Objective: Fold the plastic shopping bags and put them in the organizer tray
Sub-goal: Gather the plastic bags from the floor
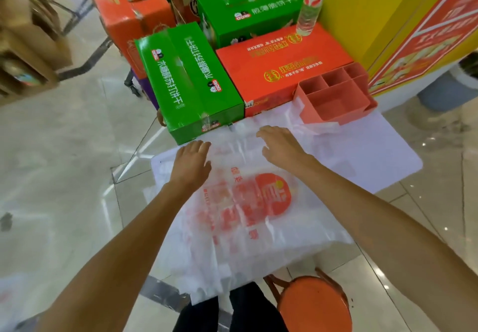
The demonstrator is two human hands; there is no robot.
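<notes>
A shop floor, probably a supermarket: printed retail cartons, green boxes [192, 80] and orange boxes [274, 65], stacked as a display on glossy tiles [64, 150], a yellow promotional stand [375, 8] at far right, and blurred brown shelving [28, 47] at far left

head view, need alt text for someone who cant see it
A person's left hand and right hand lie flat on a clear plastic shopping bag with red print, spread over a white tabletop. A pink organizer tray sits at the far right, its compartments empty, beside green and orange boxes.
</notes>
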